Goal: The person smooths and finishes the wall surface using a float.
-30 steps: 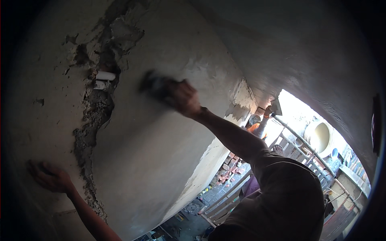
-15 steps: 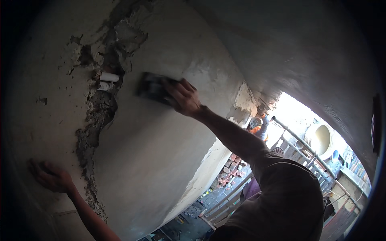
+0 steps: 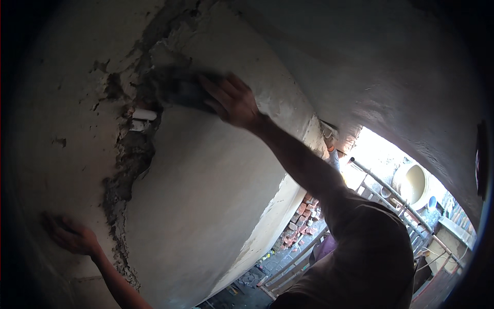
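Daylight falls on stacked bricks [image 3: 301,221] beyond a railing [image 3: 396,198].

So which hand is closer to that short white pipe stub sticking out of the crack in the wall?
Right. The right hand is up beside the white pipe stub; the left hand is pressed flat on the wall far below it.
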The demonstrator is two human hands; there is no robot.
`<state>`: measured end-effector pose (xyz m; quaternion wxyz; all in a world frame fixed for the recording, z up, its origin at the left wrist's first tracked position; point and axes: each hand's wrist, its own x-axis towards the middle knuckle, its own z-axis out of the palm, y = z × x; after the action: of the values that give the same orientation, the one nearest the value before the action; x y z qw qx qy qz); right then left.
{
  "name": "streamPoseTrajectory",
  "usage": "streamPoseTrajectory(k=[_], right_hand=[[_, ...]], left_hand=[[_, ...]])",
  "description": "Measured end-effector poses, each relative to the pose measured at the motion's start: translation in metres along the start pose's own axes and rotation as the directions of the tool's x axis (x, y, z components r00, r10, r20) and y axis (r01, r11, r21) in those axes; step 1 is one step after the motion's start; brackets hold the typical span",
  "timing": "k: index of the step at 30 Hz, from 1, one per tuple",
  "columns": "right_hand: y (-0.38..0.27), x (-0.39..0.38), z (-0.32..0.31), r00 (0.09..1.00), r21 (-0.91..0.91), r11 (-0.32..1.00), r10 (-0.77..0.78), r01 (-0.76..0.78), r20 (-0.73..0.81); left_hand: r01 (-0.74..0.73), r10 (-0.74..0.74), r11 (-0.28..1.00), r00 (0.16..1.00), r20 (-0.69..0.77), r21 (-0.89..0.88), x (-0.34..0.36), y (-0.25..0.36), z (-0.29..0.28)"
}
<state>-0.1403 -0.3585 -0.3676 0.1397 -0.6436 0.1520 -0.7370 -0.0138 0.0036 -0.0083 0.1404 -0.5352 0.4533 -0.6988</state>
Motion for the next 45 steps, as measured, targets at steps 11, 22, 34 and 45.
streamPoseTrajectory(k=[11, 22, 34, 45], right_hand=[[0.055, 0.029, -0.001, 0.947, -0.072, 0.963, 0.238, -0.258, -0.215], [0.085, 0.068, -0.011, 0.971, -0.067, 0.99, 0.105, -0.121, -0.213], [0.053, 0.048, -0.005, 0.998, -0.121, 0.991, 0.054, -0.058, -0.038], [-0.046, -0.021, -0.003, 0.976, 0.074, 0.976, 0.201, -0.207, 0.081]], left_hand=[[0.017, -0.017, 1.0, 1.0, -0.013, 0.004, -0.002, 0.002, 0.006], [0.015, -0.015, 1.0, 1.0, -0.011, 0.024, 0.006, 0.007, 0.001], [0.03, -0.03, 1.0, 1.0, 0.002, 0.01, 0.005, 0.011, -0.001], [0.005, -0.005, 0.999, 1.0, -0.003, 0.04, 0.002, 0.006, 0.004]])
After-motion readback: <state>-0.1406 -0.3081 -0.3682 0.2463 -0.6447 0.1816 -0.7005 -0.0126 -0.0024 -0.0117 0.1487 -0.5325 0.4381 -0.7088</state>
